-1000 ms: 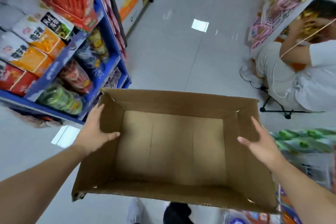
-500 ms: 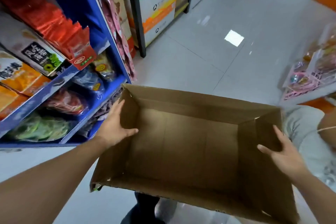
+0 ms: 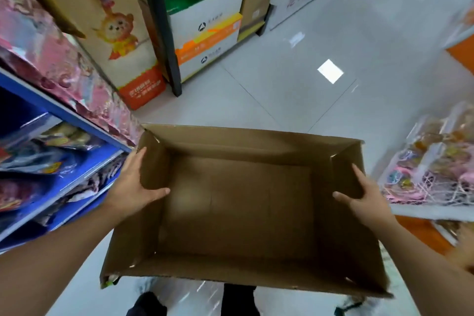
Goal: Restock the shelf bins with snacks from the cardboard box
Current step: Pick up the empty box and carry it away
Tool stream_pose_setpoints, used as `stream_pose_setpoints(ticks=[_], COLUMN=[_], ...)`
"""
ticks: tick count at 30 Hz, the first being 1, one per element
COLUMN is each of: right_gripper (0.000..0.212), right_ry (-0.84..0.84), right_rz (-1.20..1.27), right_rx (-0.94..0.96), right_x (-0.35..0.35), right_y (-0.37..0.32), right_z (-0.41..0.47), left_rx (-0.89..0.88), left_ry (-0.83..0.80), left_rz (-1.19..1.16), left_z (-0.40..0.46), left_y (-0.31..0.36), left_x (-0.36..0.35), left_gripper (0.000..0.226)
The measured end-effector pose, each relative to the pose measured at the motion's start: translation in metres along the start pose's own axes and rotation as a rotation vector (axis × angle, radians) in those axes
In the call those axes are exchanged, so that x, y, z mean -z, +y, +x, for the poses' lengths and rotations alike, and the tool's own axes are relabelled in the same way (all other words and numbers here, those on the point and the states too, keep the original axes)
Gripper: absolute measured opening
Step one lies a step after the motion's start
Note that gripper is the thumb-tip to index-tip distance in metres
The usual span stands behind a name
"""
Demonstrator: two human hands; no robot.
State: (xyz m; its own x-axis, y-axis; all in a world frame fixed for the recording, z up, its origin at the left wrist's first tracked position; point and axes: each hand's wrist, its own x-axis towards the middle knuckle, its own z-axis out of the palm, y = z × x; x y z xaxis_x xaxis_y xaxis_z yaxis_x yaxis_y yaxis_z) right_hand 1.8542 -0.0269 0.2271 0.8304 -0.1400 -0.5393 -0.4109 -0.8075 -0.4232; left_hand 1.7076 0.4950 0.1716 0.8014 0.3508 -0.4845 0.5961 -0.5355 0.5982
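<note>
We hold the open cardboard box (image 3: 238, 202) in front of us above the tiled floor (image 3: 295, 64), and its inside shows only bare brown bottom. Our left hand (image 3: 133, 187) grips the left wall, thumb inside and fingers outside; our right hand (image 3: 364, 202) grips the right wall the same way. The blue shelf bins (image 3: 84, 161) with bagged snacks (image 3: 38, 154) stand just left of the box, a white-and-orange carton (image 3: 207, 41) farther ahead
</note>
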Motion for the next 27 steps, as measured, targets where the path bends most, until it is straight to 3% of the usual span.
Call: stream_pose_setpoints(ticks=[4,14,27], right_gripper=[0.098,0.098,0.095], right_ry=[-0.062,-0.13,-0.322], right_rz=[-0.027,-0.147,-0.24], right_rx=[0.067,0.253,0.467], right_x=[0.02,0.046,-0.021], right_y=[-0.024,-0.122,-0.234], right_z=[0.082,0.23,0.453], left_rx=[0.122,0.217,0.412], left_ry=[0.053,0.198,0.345], left_rz=[0.013,-0.103,-0.185], left_z=[0.031,0.096,0.224], left_y=[0.023,0.062,0.067], left_x=[-0.015,-0.037,-0.064], left_gripper=[0.131,0.127,0.132])
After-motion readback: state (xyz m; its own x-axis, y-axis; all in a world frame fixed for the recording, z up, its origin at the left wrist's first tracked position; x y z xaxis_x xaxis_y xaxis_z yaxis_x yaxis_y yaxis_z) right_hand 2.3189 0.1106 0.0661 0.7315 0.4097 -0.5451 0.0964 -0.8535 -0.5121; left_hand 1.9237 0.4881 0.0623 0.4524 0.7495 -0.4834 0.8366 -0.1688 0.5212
